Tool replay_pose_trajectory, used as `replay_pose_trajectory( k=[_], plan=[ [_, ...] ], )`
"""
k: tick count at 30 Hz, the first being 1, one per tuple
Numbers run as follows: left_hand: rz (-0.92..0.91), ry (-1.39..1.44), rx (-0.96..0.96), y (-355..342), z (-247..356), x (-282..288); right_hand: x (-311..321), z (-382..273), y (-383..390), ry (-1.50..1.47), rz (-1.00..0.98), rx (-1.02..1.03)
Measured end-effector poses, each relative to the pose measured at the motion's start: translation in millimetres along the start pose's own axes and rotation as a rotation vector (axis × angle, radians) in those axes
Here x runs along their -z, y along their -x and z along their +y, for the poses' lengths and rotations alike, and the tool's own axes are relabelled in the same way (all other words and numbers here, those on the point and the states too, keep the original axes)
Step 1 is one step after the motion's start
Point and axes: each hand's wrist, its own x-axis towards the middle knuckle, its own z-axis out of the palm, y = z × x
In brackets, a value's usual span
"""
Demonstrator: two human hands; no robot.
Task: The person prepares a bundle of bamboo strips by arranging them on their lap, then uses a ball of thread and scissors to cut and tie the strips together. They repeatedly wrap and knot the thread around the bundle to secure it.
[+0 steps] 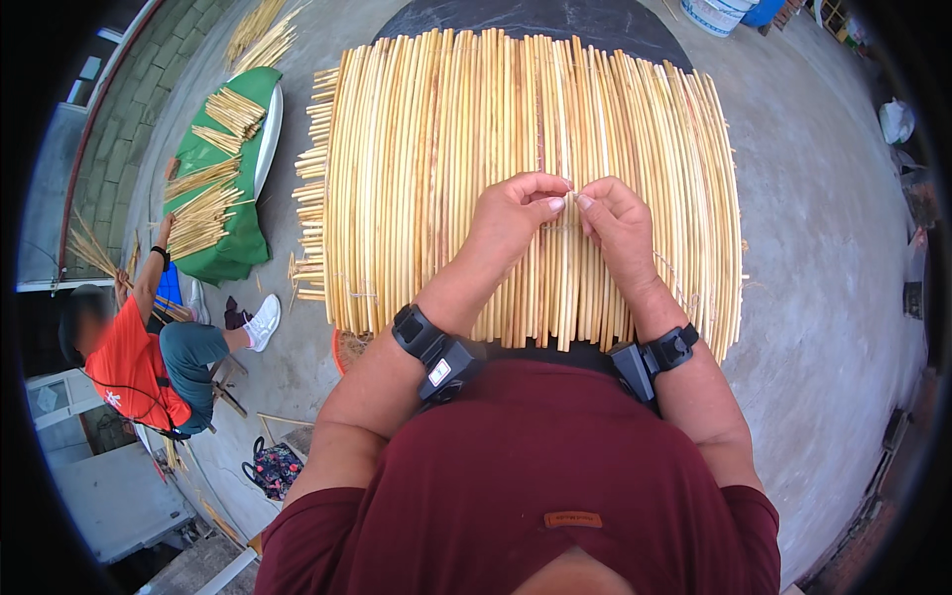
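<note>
A wide mat of straw-coloured reed stalks (426, 149) lies in front of me, its stalks side by side and pointing away from me. My left hand (511, 218) and my right hand (617, 226) meet over the middle of the mat. Thumb and index finger of each are pinched together, the fingertips nearly touching. Something small and pale shows between them, too thin to make out. Thin strands of string (666, 263) run across the stalks near my right wrist. Ends of a lower layer of stalks (311, 188) stick out crosswise at the left edge.
A dark round tabletop (535, 16) shows beyond the mat. At left, a person in an orange shirt (139, 367) sits handling stalks by a green cloth (223, 260) with stalk bundles (203, 220). A floral bag (272, 468) is on the ground; a white bucket (716, 14) stands far right.
</note>
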Motion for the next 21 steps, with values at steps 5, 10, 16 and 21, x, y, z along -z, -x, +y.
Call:
replay_pose_trajectory(
  k=[5, 10, 16, 21],
  plan=[
    [0.003, 0.151, 0.054, -1, 3, 3, -2, 2, -3, 0.120, -0.008, -0.028],
    [0.083, 0.212, 0.048, -3, 2, 3, -4, 3, -4, 0.157, -0.009, 0.007],
    [0.117, 0.218, 0.039, -3, 4, 4, -6, -10, -3, 0.433, 0.021, 0.075],
    [0.152, 0.209, 0.062, -3, 5, 3, 20, -41, -6, 1.049, 0.284, 0.417]
  ],
)
